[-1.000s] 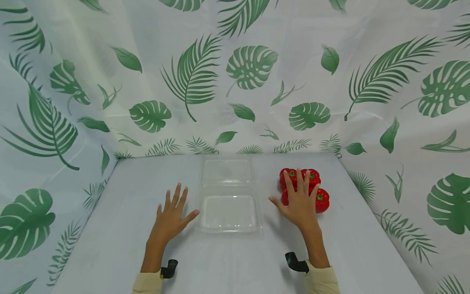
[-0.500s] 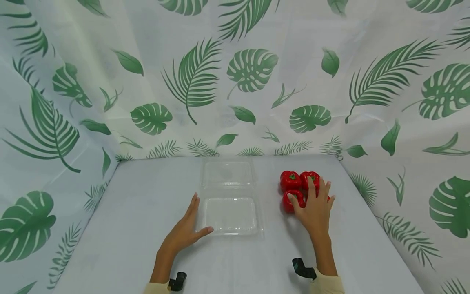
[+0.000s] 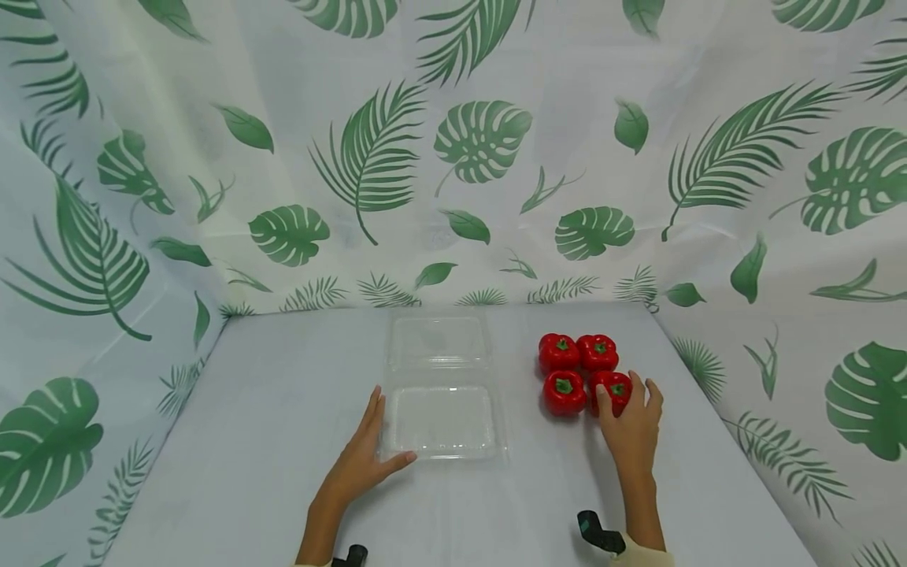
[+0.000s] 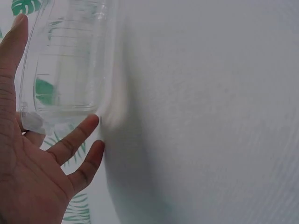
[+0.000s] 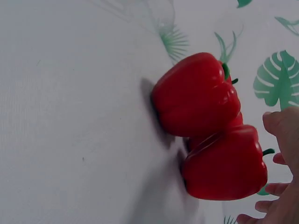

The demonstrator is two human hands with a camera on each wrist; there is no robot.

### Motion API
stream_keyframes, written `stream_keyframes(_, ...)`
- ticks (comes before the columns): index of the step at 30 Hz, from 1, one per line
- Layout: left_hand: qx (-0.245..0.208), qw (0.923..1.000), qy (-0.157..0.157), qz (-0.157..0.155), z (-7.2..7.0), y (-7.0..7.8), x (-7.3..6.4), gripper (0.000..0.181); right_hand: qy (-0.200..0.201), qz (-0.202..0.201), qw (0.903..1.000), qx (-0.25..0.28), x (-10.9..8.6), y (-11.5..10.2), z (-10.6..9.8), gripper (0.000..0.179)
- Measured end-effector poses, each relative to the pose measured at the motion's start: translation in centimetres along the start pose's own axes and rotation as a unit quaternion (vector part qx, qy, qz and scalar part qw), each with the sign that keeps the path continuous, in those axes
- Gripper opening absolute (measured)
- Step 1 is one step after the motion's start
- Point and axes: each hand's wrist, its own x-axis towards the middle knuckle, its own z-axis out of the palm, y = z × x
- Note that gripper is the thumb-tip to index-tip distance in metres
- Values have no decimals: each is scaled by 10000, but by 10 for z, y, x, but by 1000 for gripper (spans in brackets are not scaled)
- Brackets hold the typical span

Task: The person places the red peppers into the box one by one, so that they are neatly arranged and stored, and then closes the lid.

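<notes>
A clear plastic clamshell container (image 3: 442, 421) lies opened flat on the table, lid half at the back. My left hand (image 3: 357, 465) is at its left front corner, fingers stretched along the side and thumb pointing along the front edge; in the left wrist view, fingertips are right at the container's rim (image 4: 105, 60). On the right, several red bell peppers with green stems sit in a tight block. Around the front right bell pepper (image 3: 618, 387) my right hand (image 3: 633, 429) is spread, thumb on its left and fingers on its right. A gap shows between thumb and pepper in the right wrist view.
The other bell peppers, front left (image 3: 564, 394), back left (image 3: 558, 353) and back right (image 3: 597, 352), stand close beside it. A white sheet covers the table (image 3: 269, 394). Leaf-print curtains (image 3: 489, 228) rise at the back and both sides.
My right hand has moved right and toward me, from over the peppers to the front right one. My left hand has moved right to the container's corner, its thumb now along the front.
</notes>
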Motion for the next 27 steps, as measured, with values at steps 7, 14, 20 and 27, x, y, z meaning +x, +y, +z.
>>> stream_keyframes(7,-52,9998,152,69,6,-5,0,114,-144,152,9990,384,-1,9,8,73)
stream_keyframes(14,-262,9994,208,124,9,-5,-1,113,-109,94,9973,718,3,13,13,74)
stream_keyframes(20,-471,9985,193,197,12,-5,-2,113,-94,135,9933,1145,6,17,18,74)
stream_keyframes(27,-629,9978,138,183,10,-7,-1,115,-36,99,9856,1687,7,22,25,75)
